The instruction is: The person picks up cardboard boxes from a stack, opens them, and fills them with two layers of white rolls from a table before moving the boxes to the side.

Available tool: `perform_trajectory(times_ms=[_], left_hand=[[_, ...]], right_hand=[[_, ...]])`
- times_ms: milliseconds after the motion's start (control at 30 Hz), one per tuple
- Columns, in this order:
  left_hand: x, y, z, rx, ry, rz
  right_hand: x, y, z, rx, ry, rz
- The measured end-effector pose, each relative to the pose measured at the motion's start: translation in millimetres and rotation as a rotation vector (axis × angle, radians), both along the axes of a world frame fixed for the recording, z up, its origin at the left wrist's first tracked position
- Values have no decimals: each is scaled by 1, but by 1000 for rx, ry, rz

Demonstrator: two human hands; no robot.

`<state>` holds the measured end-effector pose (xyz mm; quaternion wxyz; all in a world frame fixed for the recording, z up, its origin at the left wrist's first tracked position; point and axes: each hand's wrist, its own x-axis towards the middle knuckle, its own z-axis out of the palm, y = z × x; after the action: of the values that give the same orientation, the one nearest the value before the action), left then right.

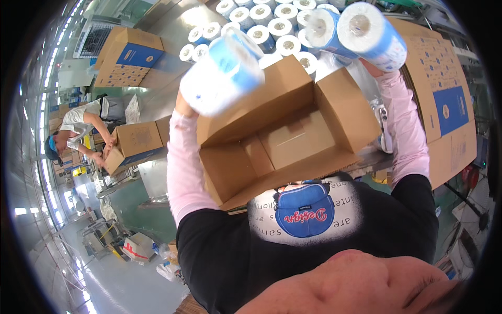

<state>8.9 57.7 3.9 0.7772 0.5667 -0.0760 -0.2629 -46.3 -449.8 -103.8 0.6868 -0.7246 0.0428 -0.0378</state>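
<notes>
My left hand [184, 106], fingers mostly hidden, is closed on a paper roll [219, 78] in white and blue plastic wrap, smeared by motion. A second roll shows just behind it; whether I grip that too I cannot tell. To the right, my right hand [372, 68] grips another wrapped paper roll [372, 39], with a blurred roll [325, 31] against its left side. Between my forearms stands an open cardboard box [282, 73] with its flaps up. Its visible bottom holds nothing.
Many wrapped rolls [259, 34] stand upright on the metal table beyond the box. Flattened printed cartons [439, 89] lean at the right. Another carton [133, 55] stands at the far left. A co-worker [86, 118] in a blue cap handles a carton [138, 138] at the left.
</notes>
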Motion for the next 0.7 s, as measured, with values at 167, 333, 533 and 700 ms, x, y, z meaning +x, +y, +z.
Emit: perform_trajectory(times_ms=[167,333,533,700], left_hand=[[-117,-21,61,737,-569,-422],[-182,-70,-15,1081,-1244,-627],[-184,-110,-228,1140,-1068,-768],[-193,-149,-168,1317,-674,-979]], right_hand=[[-53,80,109,-248,-319,866],[-129,185,105,-1365,-446,930],[-145,202,19,-883,-272,999],[-121,152,69,-860,-340,232]])
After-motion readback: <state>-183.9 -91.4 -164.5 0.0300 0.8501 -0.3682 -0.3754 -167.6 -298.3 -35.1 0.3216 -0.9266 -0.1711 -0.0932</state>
